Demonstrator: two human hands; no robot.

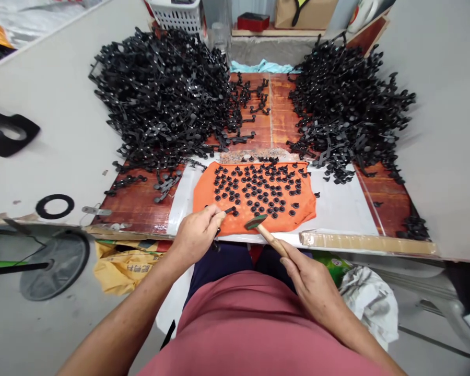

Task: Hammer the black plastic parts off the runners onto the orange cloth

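My left hand is closed at the front left of an orange cloth, pinching a slim black plastic part whose tip points right over the cloth. Below those fingers, more black plastic shows, partly hidden by the hand. My right hand is wrapped around the wooden handle of a small hammer. The hammer's greenish head is over the cloth's front edge, a short way right of the black part. Many small round black pieces with upright stems lie spread across the cloth.
A large heap of black plastic parts stands at the back left, another heap at the back right. Behind are a white basket and a red box. A cardboard strip edges the table's front right.
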